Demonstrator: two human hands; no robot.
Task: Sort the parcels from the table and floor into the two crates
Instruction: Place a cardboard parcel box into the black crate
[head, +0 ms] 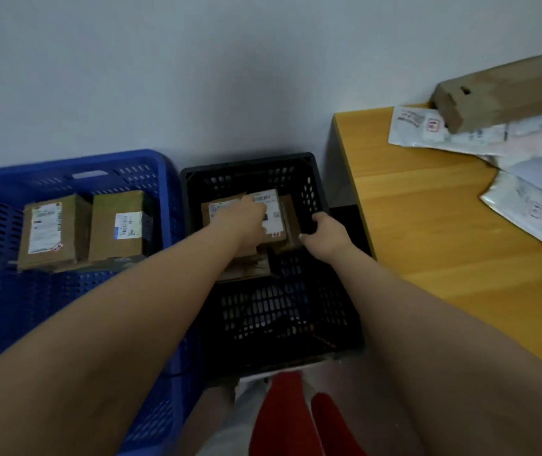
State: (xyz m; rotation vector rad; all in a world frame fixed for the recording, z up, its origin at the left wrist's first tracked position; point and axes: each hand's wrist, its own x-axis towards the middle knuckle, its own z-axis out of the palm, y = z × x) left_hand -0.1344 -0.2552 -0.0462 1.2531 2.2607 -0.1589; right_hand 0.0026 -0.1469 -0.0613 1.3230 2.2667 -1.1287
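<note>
**Parcel goes into the black crate**

Your left hand (246, 218) rests on a labelled box (271, 218) in the black crate (309, 179), frame centre; its fingers' state is unclear. Your right hand (325, 233) grips the box's right edge, fingers curled. Its long axis runs up-frame. Label text is unreadable.

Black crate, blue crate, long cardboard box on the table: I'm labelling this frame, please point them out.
black crate (246, 164), head view, far rim
blue crate (75, 164), head view, far rim
long cardboard box (506, 93), head view, side face
</note>
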